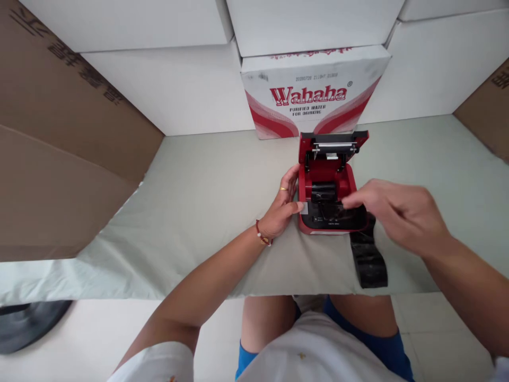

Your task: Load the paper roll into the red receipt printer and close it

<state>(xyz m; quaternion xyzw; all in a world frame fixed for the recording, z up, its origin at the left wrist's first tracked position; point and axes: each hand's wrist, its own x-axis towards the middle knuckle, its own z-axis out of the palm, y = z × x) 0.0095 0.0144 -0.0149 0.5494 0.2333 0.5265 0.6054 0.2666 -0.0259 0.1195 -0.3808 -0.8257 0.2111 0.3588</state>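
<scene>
A small red printer (326,175) stands on the cloth-covered table (207,212) with its lid tilted open toward the back. My left hand (281,207) rests against the printer's left side, its thumb on the front left corner, steadying it. My right hand (393,212) hovers over the printer's front right, fingers pinched together at a black strip (368,257) that trails out of the printer and lies on the table to the right. Inside the open bay a black roll holder shows.
A white and red Wahaha water carton (314,90) stands right behind the printer. White boxes (159,79) line the back, and brown cartons (59,148) close in the left and far right. A dark round object (27,323) lies on the floor at lower left.
</scene>
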